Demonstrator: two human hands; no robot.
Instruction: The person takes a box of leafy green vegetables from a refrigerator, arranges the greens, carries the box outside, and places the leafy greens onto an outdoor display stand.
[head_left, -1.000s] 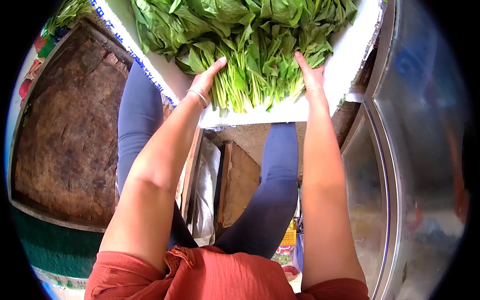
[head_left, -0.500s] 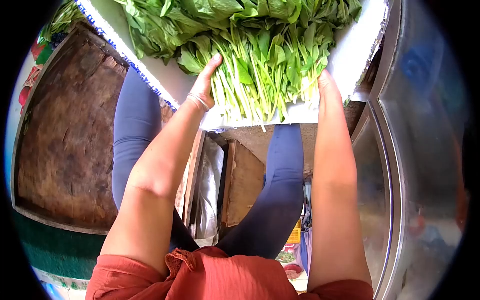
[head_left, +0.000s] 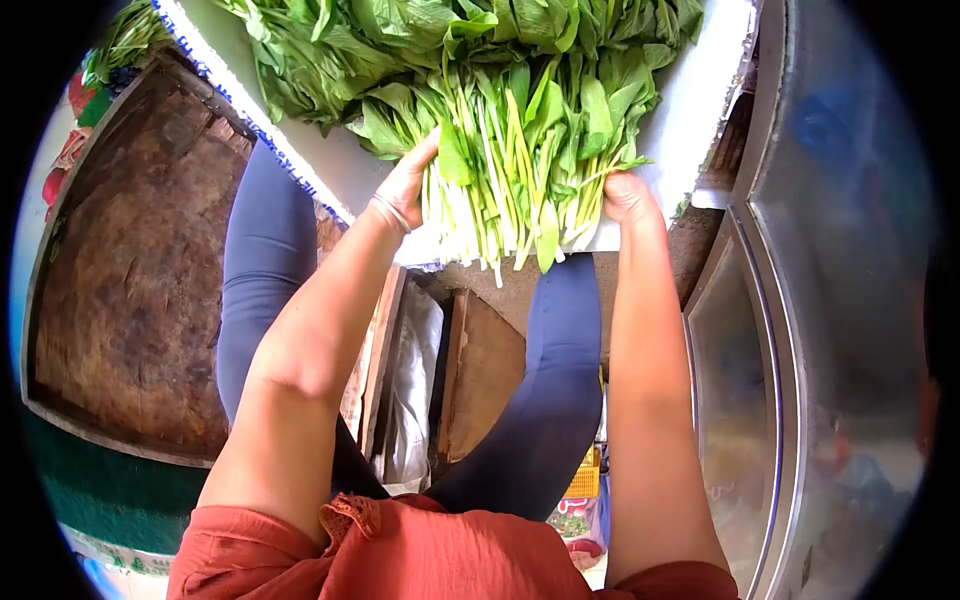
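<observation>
A bundle of leafy greens [head_left: 510, 170] lies at the near end of a white foam box [head_left: 715, 120], pale stems toward me and poking over the near rim. My left hand [head_left: 410, 182] grips the bundle's left side, thumb on top of the stems and the other fingers hidden. On the right side, my right hand [head_left: 630, 197] closes round the stems, with most of its fingers out of sight beneath the leaves. More greens [head_left: 400, 40] fill the box behind the bundle.
A wooden tray [head_left: 130, 280] with a stained bottom stands at the left. Along the right runs a metal cabinet [head_left: 840, 330]. Below the box are my legs, a wooden board [head_left: 485, 375] and a yellow crate [head_left: 583, 475]. Other greens [head_left: 130, 40] lie at the upper left.
My right hand has moved left and slightly toward me, pressing the bundle narrower. The stems now reach farther over the near rim. My left hand has barely shifted.
</observation>
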